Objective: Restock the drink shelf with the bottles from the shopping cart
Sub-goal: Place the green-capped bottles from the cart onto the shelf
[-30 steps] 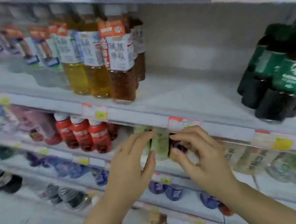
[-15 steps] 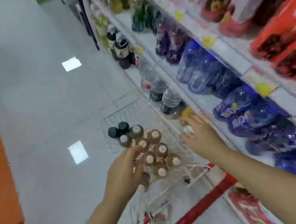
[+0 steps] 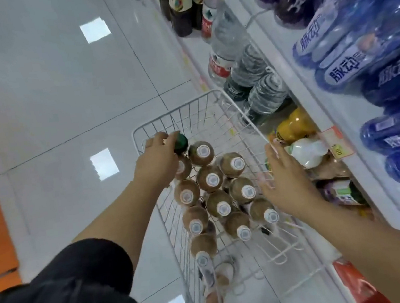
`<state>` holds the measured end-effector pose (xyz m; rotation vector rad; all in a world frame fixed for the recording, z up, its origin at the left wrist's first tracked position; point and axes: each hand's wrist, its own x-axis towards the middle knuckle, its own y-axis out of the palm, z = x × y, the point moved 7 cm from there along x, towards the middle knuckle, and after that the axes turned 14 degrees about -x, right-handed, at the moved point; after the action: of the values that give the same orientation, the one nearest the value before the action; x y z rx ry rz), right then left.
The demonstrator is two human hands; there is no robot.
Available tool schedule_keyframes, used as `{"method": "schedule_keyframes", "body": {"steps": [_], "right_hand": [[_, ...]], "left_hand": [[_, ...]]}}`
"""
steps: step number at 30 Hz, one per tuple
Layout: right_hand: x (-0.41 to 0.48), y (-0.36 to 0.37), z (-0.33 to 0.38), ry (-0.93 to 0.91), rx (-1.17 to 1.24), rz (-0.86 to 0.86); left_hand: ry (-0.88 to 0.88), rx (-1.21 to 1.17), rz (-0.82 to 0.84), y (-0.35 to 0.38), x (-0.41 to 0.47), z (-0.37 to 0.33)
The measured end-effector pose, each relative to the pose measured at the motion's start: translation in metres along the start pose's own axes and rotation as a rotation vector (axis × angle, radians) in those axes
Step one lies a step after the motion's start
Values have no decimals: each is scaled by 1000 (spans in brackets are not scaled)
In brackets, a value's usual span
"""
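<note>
The left hand (image 3: 158, 158) is closing its fingers over the dark-capped bottle (image 3: 180, 142) standing at the far left of the shopping cart (image 3: 212, 98), fingertips touching the cap and shoulder; whether the grasp is already firm is hard to tell. The right hand (image 3: 284, 178) is hovering released, fingers spread, above the cart's right rim, holding nothing. The brown bottles (image 3: 212, 179) with white caps are standing packed together in the cart, near the dark one, and the drink shelf (image 3: 292, 68) is running along the right.

To do this pick well, the left hand is probably best wrapping low around the neck rather than pinching the cap alone, then lifting straight up so the neighbouring brown bottles are not being knocked over. The free right hand looks well placed for taking a second bottle or steadying the cluster.

Compared with half a second ago, the left hand is reaching farther into the cart, from the brown cluster to the dark cap at the far end, and the right hand is drawing back from the shelf edge toward the cart.
</note>
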<state>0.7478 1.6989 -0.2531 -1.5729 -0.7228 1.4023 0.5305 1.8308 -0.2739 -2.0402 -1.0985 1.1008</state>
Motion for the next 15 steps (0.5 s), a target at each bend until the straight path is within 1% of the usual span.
{"method": "schedule_keyframes", "body": {"steps": [3,5,11,15], "right_hand": [[1,3,-2,-6,15,1],[1,5,-3,-15,10,2],[2,9,-5,12,3,-27],[0,8,-5,-3,41,2]], "left_hand": [[-44,0,76,15,21,3],[-68,-18,87,21,30,6],[-77,-35,23,25,42,8],[-64,-93,-57,12,36,-1]]}}
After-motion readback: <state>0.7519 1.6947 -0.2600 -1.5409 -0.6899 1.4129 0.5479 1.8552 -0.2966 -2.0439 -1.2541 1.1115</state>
